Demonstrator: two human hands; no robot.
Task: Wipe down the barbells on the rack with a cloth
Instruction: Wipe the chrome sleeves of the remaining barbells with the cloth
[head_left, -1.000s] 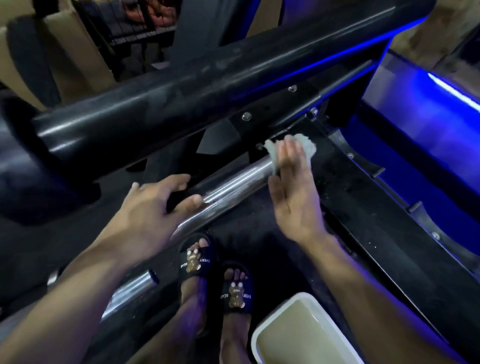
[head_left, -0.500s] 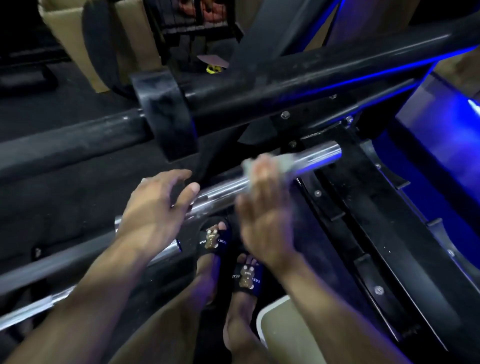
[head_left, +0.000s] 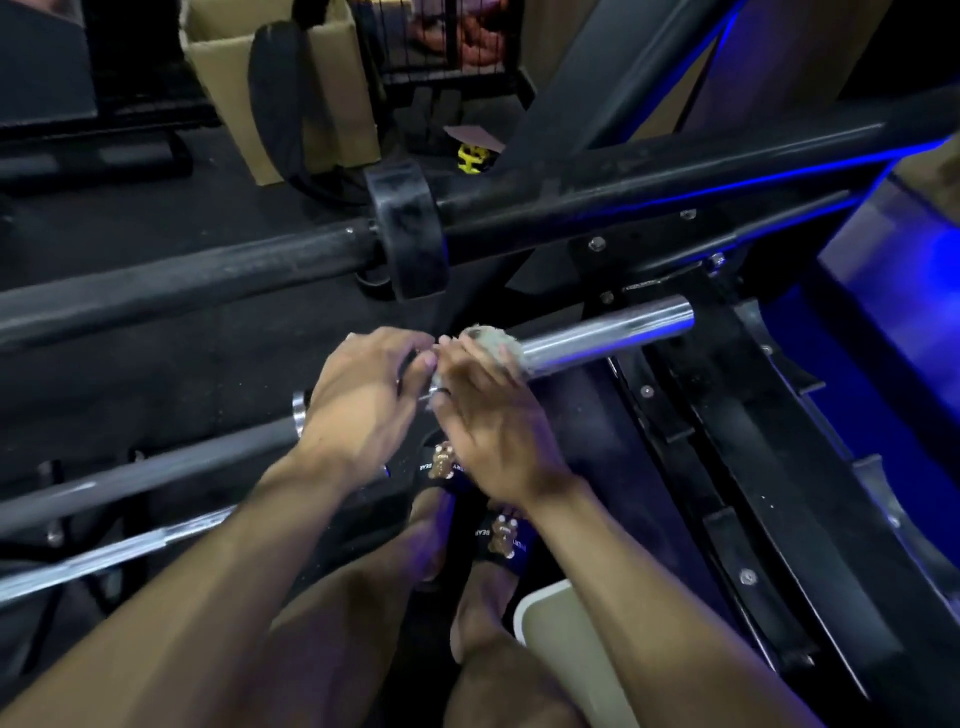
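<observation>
The black rack frame (head_left: 779, 441) ran away to the right of both hands, lit blue along its far side. A thick black barbell (head_left: 208, 275) with a black collar (head_left: 408, 228) crossed above the hands, well apart from them. The chrome barbell (head_left: 608, 332) being cleaned lay under the hands, its bare sleeve end extending up and right of the right hand; its grey shaft (head_left: 156, 467) continued down and left of the left hand. A second chrome bar (head_left: 119, 556) lay below the left forearm. A white tub (head_left: 540, 618) sat below the right wrist, only partly in view. Two black slippers (head_left: 498, 540) with bear motifs were visible between the forearms. The right hand (head_left: 493, 415) pressed the pale cloth (head_left: 493, 343) onto the chrome sleeve, fingers curled over cloth and bar. The left hand (head_left: 363, 395) sat just beside it, touching it, fingers curved around the sleeve next to the chrome flange (head_left: 298, 415). Fingertip detail was blurred.
</observation>
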